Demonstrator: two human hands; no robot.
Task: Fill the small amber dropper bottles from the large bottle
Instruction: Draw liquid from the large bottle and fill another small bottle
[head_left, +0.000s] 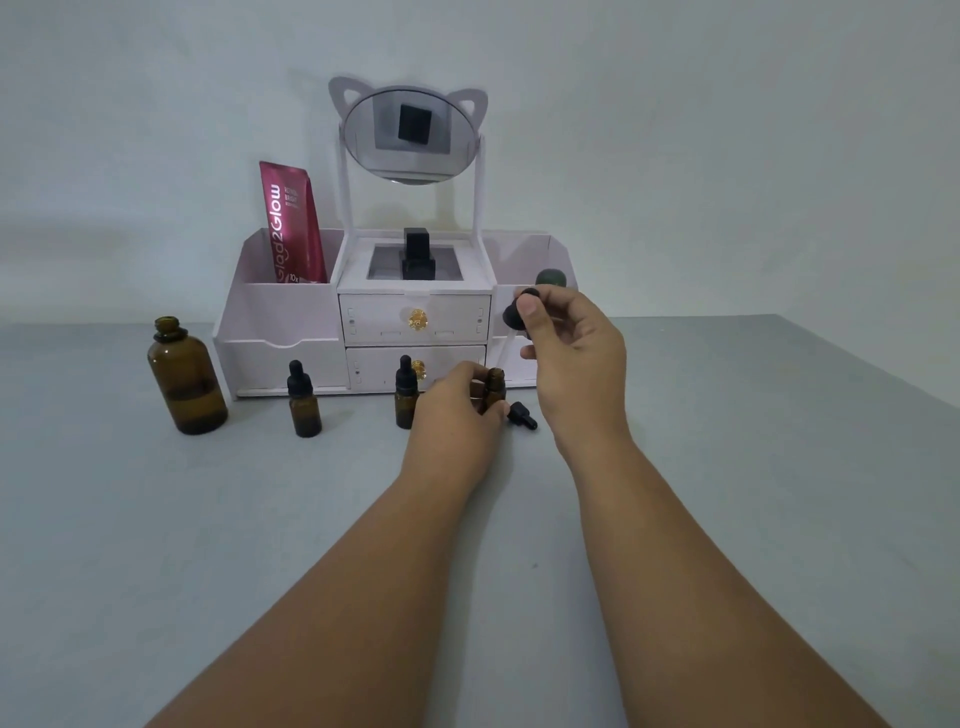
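While the left hand curls its fingers round an open small bottle, the right hand pinches a black dropper above it, so I think the tip must go into the bottle's mouth next.

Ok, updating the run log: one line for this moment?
left hand grips uncapped small amber bottle | right hand pinches black dropper cap above it | large amber bottle open
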